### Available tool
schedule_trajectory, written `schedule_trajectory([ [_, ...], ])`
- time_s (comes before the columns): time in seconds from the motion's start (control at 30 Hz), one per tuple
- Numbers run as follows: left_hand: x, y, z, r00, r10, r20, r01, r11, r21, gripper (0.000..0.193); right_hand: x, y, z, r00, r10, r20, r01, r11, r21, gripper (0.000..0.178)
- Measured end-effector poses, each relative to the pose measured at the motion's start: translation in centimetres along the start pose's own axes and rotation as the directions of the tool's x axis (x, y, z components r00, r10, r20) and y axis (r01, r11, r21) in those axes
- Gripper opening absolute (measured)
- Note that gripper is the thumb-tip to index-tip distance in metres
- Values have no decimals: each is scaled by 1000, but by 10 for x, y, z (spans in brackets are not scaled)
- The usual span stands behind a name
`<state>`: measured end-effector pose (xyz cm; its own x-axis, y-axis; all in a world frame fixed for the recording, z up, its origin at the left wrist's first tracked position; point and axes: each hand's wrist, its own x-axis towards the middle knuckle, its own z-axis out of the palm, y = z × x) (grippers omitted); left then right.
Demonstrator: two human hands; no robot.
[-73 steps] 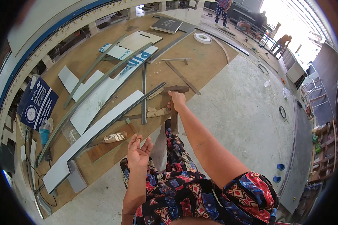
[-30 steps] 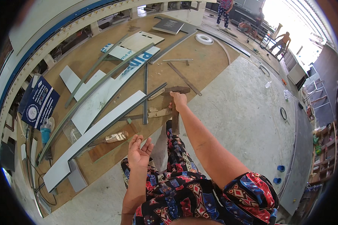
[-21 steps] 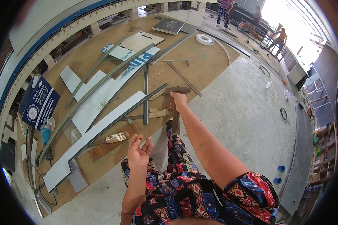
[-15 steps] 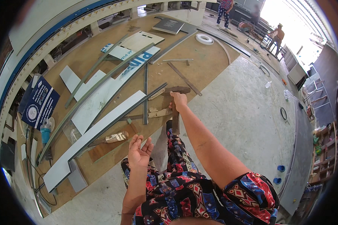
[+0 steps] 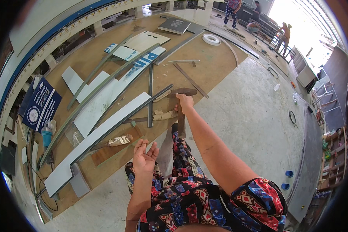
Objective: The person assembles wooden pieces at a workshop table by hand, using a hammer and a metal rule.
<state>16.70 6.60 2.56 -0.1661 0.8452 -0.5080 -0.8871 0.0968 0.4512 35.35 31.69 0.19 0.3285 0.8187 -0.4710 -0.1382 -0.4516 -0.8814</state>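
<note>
My right hand [image 5: 185, 103] is closed around a brown hammer [image 5: 182, 125], close to its head, at the table's near edge. The head lies crosswise beyond my fingers and the handle points back toward me. Below and to the left, my left hand [image 5: 145, 156] is palm up with loosely curled fingers apart, holding nothing. Nearest to it is a tool with a thick, white-smeared handle [image 5: 120, 140], beside a brown wood piece [image 5: 100, 156]. A long white strip with a dark edge [image 5: 104, 133] runs diagonally past both. Crumpled tan scraps [image 5: 164, 115] lie left of the hammer.
On the brown tabletop [image 5: 208, 63] are white panels [image 5: 100, 112], a curved grey-green strip [image 5: 85, 99], a white tape roll [image 5: 211, 39] and a dark book-like block [image 5: 174, 26]. A teal power tool [image 5: 47, 136] stands by a blue box [image 5: 40, 104]. Several people are in the far background.
My hands and the hammer stay practically where they were. The view has shifted very slightly, and people in the far background have changed posture.
</note>
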Motion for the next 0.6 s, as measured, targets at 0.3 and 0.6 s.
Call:
schedule_trajectory([
  [0.3,-1,2,3,1000,0,-8,0,1000,6,25,4,2,1,1000,-10,-5,10,1000,-7,32],
  [0.6,0,5,4,1000,4,7,-4,1000,-17,24,3,2,2,1000,8,8,-8,1000,5,32],
])
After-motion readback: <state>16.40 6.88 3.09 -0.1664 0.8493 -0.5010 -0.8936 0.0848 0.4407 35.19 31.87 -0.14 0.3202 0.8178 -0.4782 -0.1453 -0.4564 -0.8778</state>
